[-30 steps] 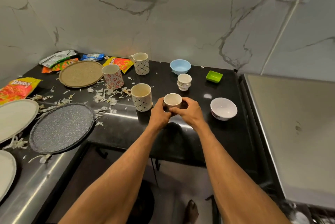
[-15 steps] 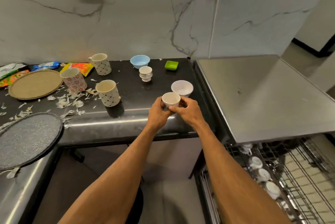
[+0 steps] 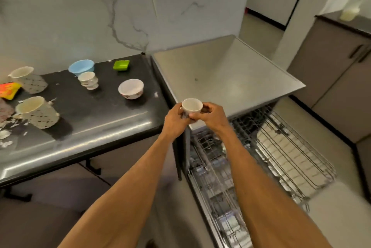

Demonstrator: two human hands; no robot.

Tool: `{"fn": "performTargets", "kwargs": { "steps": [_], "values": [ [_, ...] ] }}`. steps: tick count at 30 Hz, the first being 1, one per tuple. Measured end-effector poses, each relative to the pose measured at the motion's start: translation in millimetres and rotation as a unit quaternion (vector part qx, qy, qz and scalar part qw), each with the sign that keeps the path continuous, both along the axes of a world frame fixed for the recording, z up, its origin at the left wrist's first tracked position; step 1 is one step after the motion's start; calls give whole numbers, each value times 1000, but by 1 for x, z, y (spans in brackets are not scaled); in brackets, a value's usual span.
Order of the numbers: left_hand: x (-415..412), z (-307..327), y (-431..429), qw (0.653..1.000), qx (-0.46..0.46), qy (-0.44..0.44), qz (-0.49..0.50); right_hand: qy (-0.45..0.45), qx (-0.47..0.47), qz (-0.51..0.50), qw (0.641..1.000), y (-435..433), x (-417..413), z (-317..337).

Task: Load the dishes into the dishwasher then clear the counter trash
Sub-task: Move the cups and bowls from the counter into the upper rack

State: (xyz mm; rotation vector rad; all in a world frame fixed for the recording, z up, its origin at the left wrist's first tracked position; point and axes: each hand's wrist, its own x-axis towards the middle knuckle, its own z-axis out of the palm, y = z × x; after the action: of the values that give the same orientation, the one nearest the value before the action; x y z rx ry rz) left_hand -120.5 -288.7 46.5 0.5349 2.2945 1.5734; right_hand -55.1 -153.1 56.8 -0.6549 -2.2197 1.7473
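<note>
Small cup (image 3: 191, 106): white, upright, interior seen empty. It is held in the air just right of the counter (image 3: 104, 115) edge, over the near left corner of the dishwasher top (image 3: 230, 75) and above the pulled-out rack (image 3: 285, 153). It is clamped from both sides: the left hand (image 3: 174, 120) is curled round its left wall, the right hand (image 3: 210, 116) round its right wall, and the lower half is covered by fingers. The two-handed hold is judged a steadying carry, with the cup held level on its way to the rack; it is not yet turned mouth-down. Rack: wire, drawn out to the right; it is blurred, and whether anything is loaded in it cannot be told. A lower rack (image 3: 218, 193) is seen beneath the forearms, its contents likewise unclear. Counter: dark, left of the dishwasher, bearing dishes not yet loaded. White bowl (image 3: 130, 89): nearest the dishwasher, seen empty. Blue bowl (image 3: 81, 66): far, by the wall, its inside hidden. Green dish (image 3: 121, 65): far, to the right of the blue bowl, apparently empty. Stacked cups (image 3: 88, 80): nested one in another, on the near side of the blue bowl. Far patterned mug (image 3: 28, 80) and near patterned mug (image 3: 37, 112): both at the left, both seen empty. Trash, judged reserved for the later step: orange wrapper (image 3: 9, 90) and paper scraps (image 3: 6, 137) at the left edge.
</note>
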Motion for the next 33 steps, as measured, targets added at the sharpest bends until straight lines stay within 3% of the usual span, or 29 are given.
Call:
{"fn": "performTargets", "kwargs": {
  "steps": [8,16,22,25,33],
  "values": [
    [62,-27,102,990,-60,-30,-123,-51,-76,-67,994,92,91,-35],
    [102,-69,168,962,-137,-86,-220,-68,-131,-155,977,118,161,-81],
    [124,-118,195,944,-145,-157,-250,-75,-215,-250,941,112,185,-127],
    [127,-142,199,945,-159,-150,-242,-75,-243,-303,918,106,190,-150],
    [127,-214,206,907,-237,-153,-311,-116,-265,-400,870,99,186,-226]
  ]
}}
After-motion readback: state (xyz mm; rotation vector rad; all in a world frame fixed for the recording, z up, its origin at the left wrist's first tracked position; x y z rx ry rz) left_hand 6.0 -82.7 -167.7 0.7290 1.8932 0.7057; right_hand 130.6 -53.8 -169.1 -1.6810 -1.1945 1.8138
